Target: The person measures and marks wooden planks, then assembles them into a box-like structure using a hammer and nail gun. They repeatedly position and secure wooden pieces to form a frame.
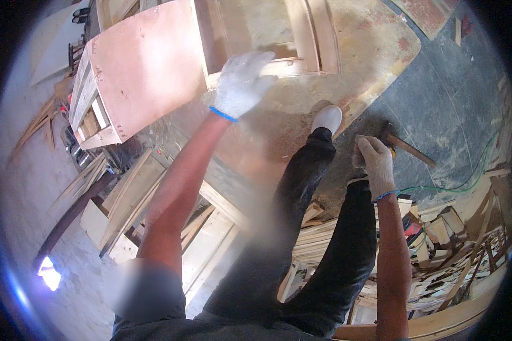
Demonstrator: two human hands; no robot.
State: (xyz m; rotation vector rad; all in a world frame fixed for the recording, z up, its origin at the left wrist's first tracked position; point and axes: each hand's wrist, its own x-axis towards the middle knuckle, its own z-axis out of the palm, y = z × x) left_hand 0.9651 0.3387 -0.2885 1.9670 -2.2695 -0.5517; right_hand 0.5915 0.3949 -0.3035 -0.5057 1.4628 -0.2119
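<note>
My left hand [242, 82], in a white knitted glove with a blue cuff, reaches over the lower corner of a light wooden frame [313, 40]. Its fingers are stretched out and slightly apart, somewhat blurred, with nothing seen in them. By my right knee, my right hand [375, 162] wears a similar glove. Those fingers are curled in; whatever they may hold is hidden. Just beyond it is a hammer [409, 149] with a dark head and wooden handle. A small yellow item peeks out beside the right glove, too little showing to name.
A wooden box with a pinkish panel [148, 62] stands at the upper left. Under the frame lies a worn board [370, 51]. Wood offcuts [438, 250] heap at the lower right, near a green hose [472, 182]. Open wooden frames [131, 199] stand left of my legs.
</note>
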